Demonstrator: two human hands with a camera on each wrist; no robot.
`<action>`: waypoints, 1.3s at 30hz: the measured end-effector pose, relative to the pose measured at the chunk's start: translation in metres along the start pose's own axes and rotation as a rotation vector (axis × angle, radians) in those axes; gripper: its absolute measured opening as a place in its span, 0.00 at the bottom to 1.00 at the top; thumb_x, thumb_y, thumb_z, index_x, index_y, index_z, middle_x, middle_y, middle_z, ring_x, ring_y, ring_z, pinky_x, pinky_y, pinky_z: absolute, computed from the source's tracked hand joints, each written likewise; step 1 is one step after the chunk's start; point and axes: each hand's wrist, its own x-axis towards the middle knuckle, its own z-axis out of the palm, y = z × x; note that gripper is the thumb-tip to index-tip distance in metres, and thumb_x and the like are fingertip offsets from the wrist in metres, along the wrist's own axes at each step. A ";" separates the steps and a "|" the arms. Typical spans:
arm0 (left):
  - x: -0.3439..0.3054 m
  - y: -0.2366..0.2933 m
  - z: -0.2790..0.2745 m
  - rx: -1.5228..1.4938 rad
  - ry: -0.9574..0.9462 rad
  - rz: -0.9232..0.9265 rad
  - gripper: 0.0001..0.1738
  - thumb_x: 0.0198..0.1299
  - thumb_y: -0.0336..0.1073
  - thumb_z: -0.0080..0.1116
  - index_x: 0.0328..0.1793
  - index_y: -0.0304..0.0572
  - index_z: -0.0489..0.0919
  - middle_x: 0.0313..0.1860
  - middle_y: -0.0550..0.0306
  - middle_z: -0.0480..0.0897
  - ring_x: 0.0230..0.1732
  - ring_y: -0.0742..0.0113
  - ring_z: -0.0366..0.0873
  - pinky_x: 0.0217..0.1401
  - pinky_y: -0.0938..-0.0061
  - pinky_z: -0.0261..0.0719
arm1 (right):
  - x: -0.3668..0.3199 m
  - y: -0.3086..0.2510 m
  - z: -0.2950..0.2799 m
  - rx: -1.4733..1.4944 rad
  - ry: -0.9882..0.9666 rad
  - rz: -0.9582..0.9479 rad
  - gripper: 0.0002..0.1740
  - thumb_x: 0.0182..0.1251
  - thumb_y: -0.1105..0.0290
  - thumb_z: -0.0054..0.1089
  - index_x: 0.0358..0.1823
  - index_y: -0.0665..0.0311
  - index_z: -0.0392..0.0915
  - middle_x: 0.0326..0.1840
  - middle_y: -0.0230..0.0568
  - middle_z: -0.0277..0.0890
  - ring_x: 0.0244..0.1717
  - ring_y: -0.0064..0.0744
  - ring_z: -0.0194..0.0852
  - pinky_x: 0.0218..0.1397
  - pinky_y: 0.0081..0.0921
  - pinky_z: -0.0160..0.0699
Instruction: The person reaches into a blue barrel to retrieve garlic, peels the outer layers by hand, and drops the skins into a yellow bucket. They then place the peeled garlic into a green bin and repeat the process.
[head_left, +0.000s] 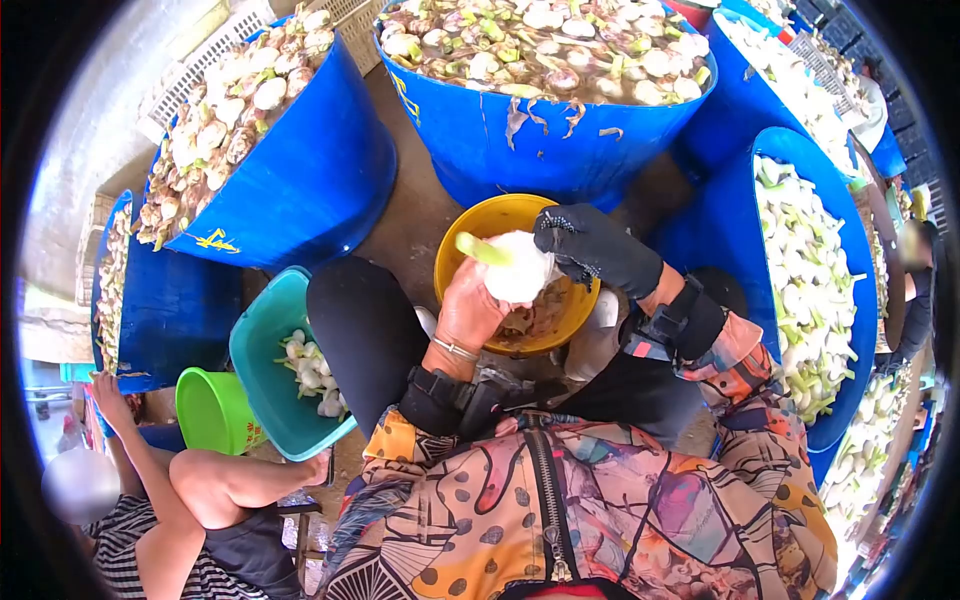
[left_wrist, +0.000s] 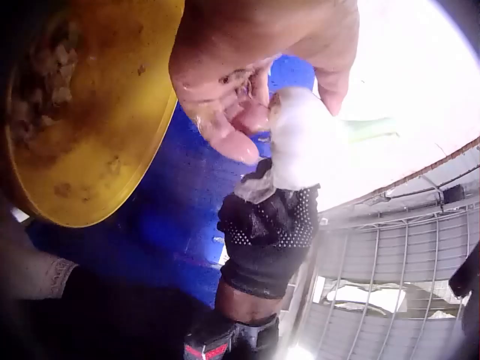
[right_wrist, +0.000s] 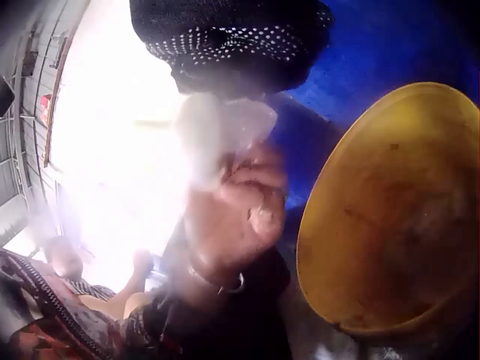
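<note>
A white garlic bulb [head_left: 520, 268] with a short green stem is held over the yellow bucket [head_left: 447, 262]. The bare left hand [head_left: 470, 305] grips the bulb from below and the left side, its fingers round it. On the bulb's other side the right hand [head_left: 585, 243], in a black dotted glove, pinches a thin whitish piece of skin [left_wrist: 259, 187] against the bulb [left_wrist: 304, 139] in the left wrist view. In the right wrist view the bulb [right_wrist: 201, 135] is blurred between the glove [right_wrist: 232, 45] and the bare hand [right_wrist: 236, 217]. Peel scraps lie inside the bucket.
Large blue tubs [head_left: 560, 135] of garlic stand in front and at both sides. A teal basin [head_left: 250, 345] with peeled garlic and a green bucket [head_left: 205, 415] are at the left, beside a seated person [head_left: 230, 490]. The wearer's knees flank the yellow bucket.
</note>
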 end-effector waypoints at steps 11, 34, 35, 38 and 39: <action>0.003 -0.011 0.014 0.346 0.457 0.097 0.25 0.69 0.49 0.33 0.62 0.41 0.68 0.40 0.52 0.81 0.30 0.60 0.79 0.36 0.62 0.84 | 0.015 0.033 0.035 0.143 0.341 -0.076 0.11 0.66 0.65 0.55 0.35 0.66 0.78 0.24 0.30 0.73 0.27 0.18 0.68 0.29 0.24 0.69; 0.011 0.014 0.031 -0.059 0.162 0.102 0.32 0.64 0.61 0.35 0.55 0.42 0.75 0.48 0.50 0.81 0.43 0.51 0.79 0.33 0.64 0.77 | -0.004 0.021 0.034 0.179 0.277 -0.126 0.09 0.70 0.63 0.52 0.38 0.61 0.73 0.22 0.23 0.66 0.22 0.09 0.63 0.18 0.13 0.57; 0.012 0.019 0.035 -0.009 0.180 0.135 0.32 0.64 0.61 0.35 0.55 0.42 0.75 0.48 0.50 0.81 0.42 0.52 0.79 0.33 0.63 0.77 | -0.006 0.020 0.038 0.182 0.286 -0.099 0.09 0.69 0.63 0.53 0.38 0.61 0.73 0.22 0.25 0.67 0.21 0.12 0.64 0.18 0.15 0.59; 0.024 0.021 0.018 -0.035 0.231 0.187 0.33 0.65 0.59 0.34 0.53 0.37 0.76 0.39 0.45 0.82 0.37 0.52 0.80 0.36 0.65 0.78 | -0.004 0.033 0.053 -0.228 0.300 -0.369 0.07 0.66 0.67 0.55 0.40 0.62 0.73 0.21 0.39 0.70 0.19 0.35 0.70 0.22 0.32 0.68; 0.028 0.021 0.017 -0.029 0.201 0.201 0.33 0.65 0.58 0.34 0.52 0.36 0.76 0.37 0.44 0.82 0.36 0.53 0.80 0.37 0.65 0.78 | -0.005 0.031 0.058 -0.396 0.271 -0.433 0.07 0.65 0.67 0.55 0.39 0.62 0.73 0.22 0.43 0.71 0.22 0.40 0.71 0.25 0.35 0.69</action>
